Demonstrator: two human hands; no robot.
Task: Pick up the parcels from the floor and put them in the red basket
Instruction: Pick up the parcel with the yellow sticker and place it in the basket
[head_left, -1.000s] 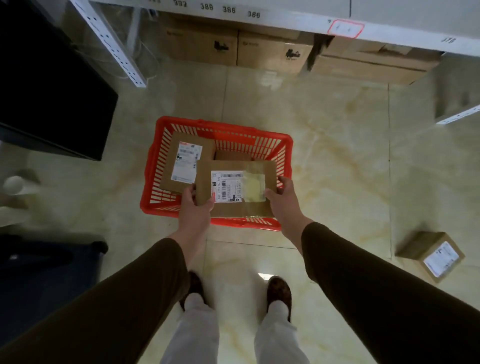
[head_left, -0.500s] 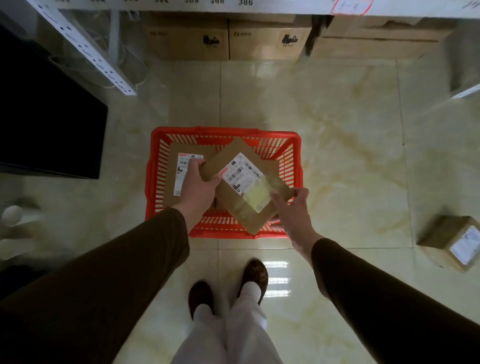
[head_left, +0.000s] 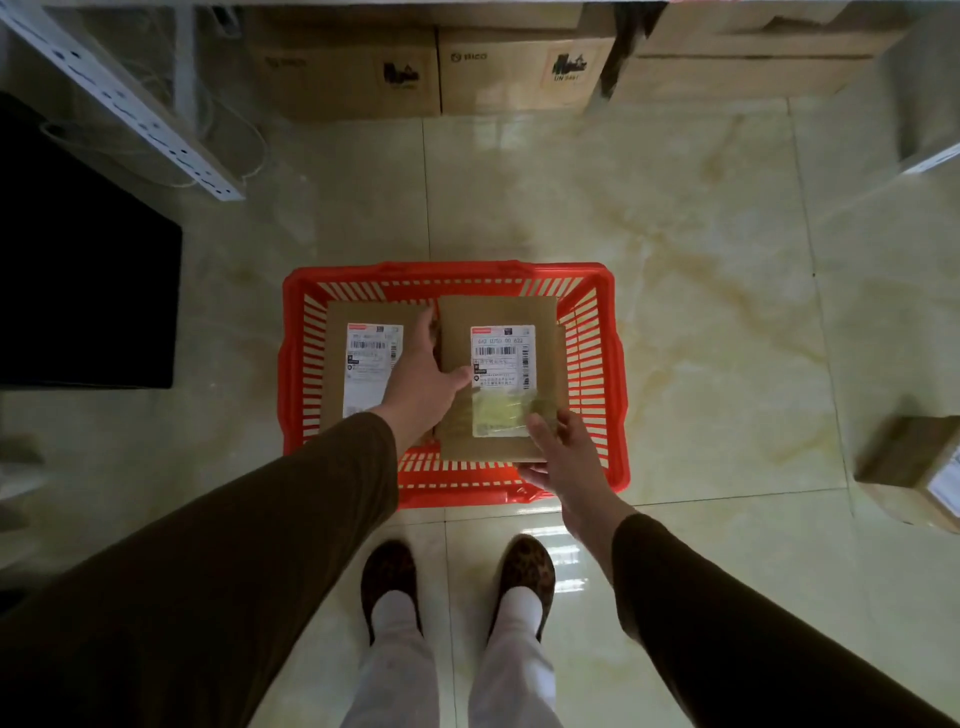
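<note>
The red basket (head_left: 615, 374) stands on the floor in front of my feet. A brown parcel with a white label (head_left: 363, 332) lies in its left half. A second brown labelled parcel (head_left: 498, 317) is over the right half, long side pointing away from me. My left hand (head_left: 423, 379) grips its left edge, thumb on top. My right hand (head_left: 558, 457) holds its near right corner, fingers on top and thumb under the edge. Another brown parcel (head_left: 914, 467) lies on the floor at the far right.
Large cardboard boxes (head_left: 436, 73) sit under a shelf at the back. A white perforated shelf post (head_left: 130, 104) slants at upper left beside a black panel (head_left: 78, 286). My two shoes (head_left: 457, 577) stand just behind the basket on glossy tiles.
The held parcel has turned from a diagonal tilt to square with the basket and moved lower over its right half. Both hands followed it forward.
</note>
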